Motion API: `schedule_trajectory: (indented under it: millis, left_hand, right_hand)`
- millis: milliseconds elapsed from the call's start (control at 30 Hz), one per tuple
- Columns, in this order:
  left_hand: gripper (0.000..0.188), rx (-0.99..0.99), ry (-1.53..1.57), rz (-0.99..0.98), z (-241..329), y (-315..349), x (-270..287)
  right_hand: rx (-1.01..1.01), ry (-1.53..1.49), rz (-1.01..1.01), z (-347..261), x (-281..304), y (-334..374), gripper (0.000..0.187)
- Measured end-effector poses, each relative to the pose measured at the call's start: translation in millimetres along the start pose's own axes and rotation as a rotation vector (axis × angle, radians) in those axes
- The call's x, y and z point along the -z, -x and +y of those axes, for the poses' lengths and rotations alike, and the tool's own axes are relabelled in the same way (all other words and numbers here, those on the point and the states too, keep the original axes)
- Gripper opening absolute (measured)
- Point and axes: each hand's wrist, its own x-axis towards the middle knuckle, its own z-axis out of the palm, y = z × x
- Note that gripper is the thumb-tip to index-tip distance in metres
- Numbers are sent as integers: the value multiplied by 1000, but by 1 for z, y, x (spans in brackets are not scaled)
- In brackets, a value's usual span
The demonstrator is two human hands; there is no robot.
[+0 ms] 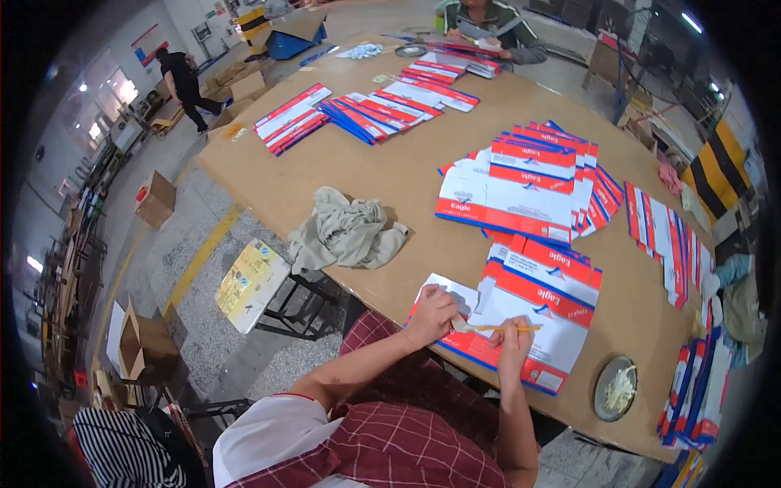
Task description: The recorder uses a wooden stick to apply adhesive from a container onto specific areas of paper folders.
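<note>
1. Head view: brown table (488,98), carrying several groups of printed cardboard. Its near edge runs close to the work; anything pushed toward the wearer could drop off.
2. Cardboard pile (504,199), fanned and uneven, just beyond the work. A knock from a reaching arm could make it slide.
3. Cardboard sheet (561,313), red, white and blue, flat at the near edge between the wearer and the pile. Uneven hand pressure could shift or crease it; a forearm leaning across could drag it.
4. Grey cloth (350,232), crumpled, left of the pile. Low risk; a sleeve could pull it onto the sheet.
5. Dish (600,390), holding pale matter, right of the sheet and near the edge. The right elbow could tip it.
6. Left hand (435,315), fingers curled at the sheet's left part; whether it pinches or merely presses cannot be told.
7. Right hand (514,342), fingers closed around a slim stick.
8. Yellow stick (486,328), pale broad end toward the left hand. A slip could strike those fingers or mark the print.
</note>
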Motion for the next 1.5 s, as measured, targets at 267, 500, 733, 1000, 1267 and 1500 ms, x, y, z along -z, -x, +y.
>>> schedule_trajectory:
  millis: [267, 500, 733, 1000, 1267, 1500]
  left_hand:
    - [19, 30, 85, -57, -6, -6, 1]
    - [19, -6, 13, -43, -18, -5, 7]
    - [19, 2, 29, -47, -10, -6, 3]
    - [19, 16, 21, -54, -7, -5, 5]
    - [19, 26, 26, -58, -9, -6, 5]
    - [19, 31, 24, -55, -8, -7, 4]
  right_hand:
    - [-92, -372, 152, 7, 11, -16, 17]
    - [-16, -251, 159, 21, -3, -19, 24]
    - [14, -37, 48, 18, 3, -10, 29]
    - [42, -3, 62, 20, -1, -7, 30]
    - [7, 22, 2, 17, 1, -9, 31]
    - [34, -45, 67, 18, -1, -11, 29]
